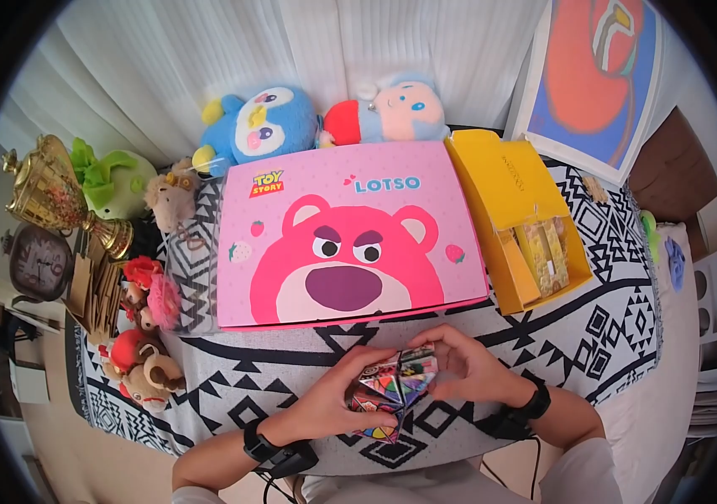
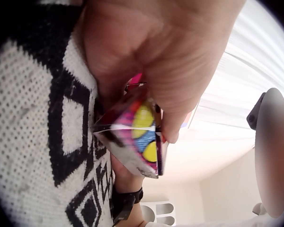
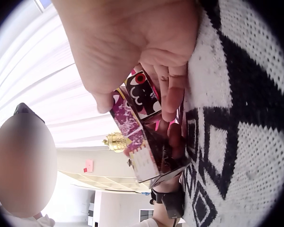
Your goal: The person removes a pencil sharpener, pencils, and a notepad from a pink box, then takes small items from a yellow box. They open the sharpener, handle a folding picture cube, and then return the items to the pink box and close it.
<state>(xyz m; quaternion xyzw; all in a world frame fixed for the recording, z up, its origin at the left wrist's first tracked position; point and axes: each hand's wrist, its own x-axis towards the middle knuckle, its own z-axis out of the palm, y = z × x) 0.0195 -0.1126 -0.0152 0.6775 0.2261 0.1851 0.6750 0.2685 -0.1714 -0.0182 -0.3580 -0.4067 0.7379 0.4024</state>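
Observation:
Between both hands, low in the middle of the head view, is a glossy folding puzzle cube [image 1: 388, 388] with colourful printed faces, part unfolded into angular pieces. My left hand [image 1: 335, 396] grips its left side, thumb low on the near face. On the other side my right hand [image 1: 469, 370] pinches the upper right part with thumb and fingers. A pointed piece of the puzzle with yellow and pink print [image 2: 141, 135] juts out below the left hand in the left wrist view. Black-and-purple faces [image 3: 132, 123] show under the right thumb in the right wrist view.
Just beyond the hands lies a large pink bear-print box [image 1: 442, 189], with an open yellow box [image 1: 505, 181] to its right. Plush toys [image 1: 279, 126] line the back. A gold trophy [image 1: 49, 191], a clock [image 1: 41, 262] and a plush horse [image 1: 150, 382] stand left on the patterned cloth.

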